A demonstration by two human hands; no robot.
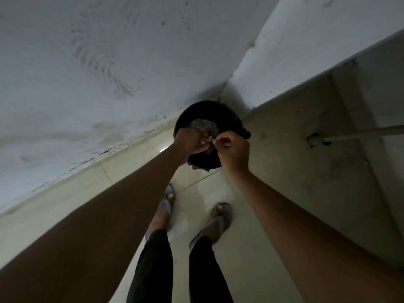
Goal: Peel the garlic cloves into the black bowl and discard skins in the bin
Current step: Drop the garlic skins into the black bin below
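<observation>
Over the bin (209,119) in the floor corner, both hands are meeting, the right hand (232,153) pinching what seems a scrap of skin (210,139) and the left hand (190,141) curling beside it, so discarding looks underway; no bowl or cloves are showing.

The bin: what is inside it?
Inside the bin lies a grey, crumpled heap, too dim to identify. The left hand and right hand cover its near half.

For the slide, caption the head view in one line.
Both hands, left hand and right hand, meet over a round black bin in the floor corner.
</observation>
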